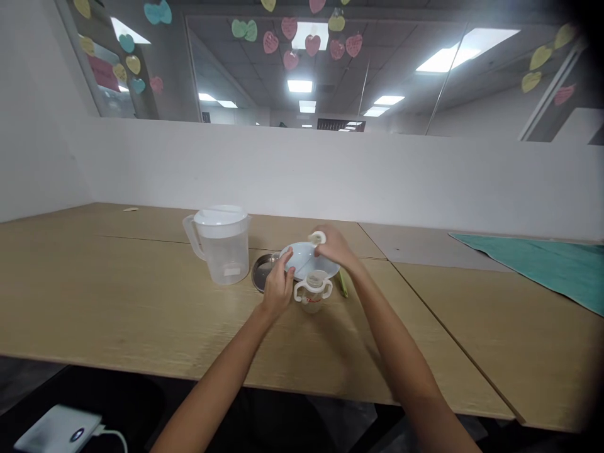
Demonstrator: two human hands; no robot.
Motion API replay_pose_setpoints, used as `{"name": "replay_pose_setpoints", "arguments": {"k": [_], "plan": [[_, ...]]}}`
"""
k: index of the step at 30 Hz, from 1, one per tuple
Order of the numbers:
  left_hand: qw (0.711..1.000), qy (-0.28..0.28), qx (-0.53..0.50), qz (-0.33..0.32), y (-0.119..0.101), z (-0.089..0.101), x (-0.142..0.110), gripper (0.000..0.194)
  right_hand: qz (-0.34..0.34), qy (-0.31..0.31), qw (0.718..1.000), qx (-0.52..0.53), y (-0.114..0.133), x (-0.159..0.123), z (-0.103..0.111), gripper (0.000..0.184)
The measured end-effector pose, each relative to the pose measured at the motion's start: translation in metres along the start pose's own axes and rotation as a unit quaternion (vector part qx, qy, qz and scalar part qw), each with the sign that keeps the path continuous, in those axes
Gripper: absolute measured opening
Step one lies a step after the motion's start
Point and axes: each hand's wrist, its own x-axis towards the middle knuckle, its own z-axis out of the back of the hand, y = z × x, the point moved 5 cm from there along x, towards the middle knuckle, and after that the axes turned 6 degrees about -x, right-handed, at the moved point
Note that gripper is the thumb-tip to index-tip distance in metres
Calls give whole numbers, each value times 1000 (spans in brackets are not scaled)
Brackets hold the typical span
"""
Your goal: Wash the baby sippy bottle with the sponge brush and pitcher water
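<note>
My right hand [333, 244] is closed on a white cup lid [318, 238], held over a pale blue bowl [331, 270]. What looks like a thin clear straw runs below the lid toward the bowl. At the bowl's left side is my left hand [279, 283], thumb and fingers apart; whether it touches the rim I cannot tell. Just right of it stands a clear training cup [311, 301] with two white handles, red lettering and an uncovered top. A round metal dish [261, 272] lies partly behind my left hand.
A lidded clear plastic pitcher [223, 251] stands to the left. Something green and narrow [343, 284] lies beside the bowl, partly hidden by my right arm. A teal cloth [542, 261] covers the table's far right. A white power bank [59, 429] with a cable sits below the table's front edge.
</note>
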Motion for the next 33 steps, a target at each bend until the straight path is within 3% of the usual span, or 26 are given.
{"name": "replay_pose_setpoints", "arguments": {"k": [4, 8, 11, 14, 17, 20, 33], "plan": [[991, 108, 32, -75, -10, -17, -6, 60, -100, 23, 967, 234, -30, -13, 9, 33], [982, 151, 66, -95, -9, -31, -11, 76, -137, 15, 948, 288, -45, -48, -11, 49], [983, 155, 66, -79, -6, -33, -12, 78, -138, -25, 938, 317, -52, -68, -24, 47], [985, 149, 63, -65, -5, -32, -12, 76, -91, -28, 954, 284, -48, -76, -30, 41], [986, 145, 70, -52, -5, -32, -12, 74, -29, -26, 986, 160, -38, -80, -35, 34], [985, 146, 77, -52, -4, -33, -12, 72, -12, -31, 998, 61, -34, -83, -43, 32], [984, 155, 66, -60, -3, -33, -12, 64, 75, -42, 995, 47, -18, -90, -53, 24]]}}
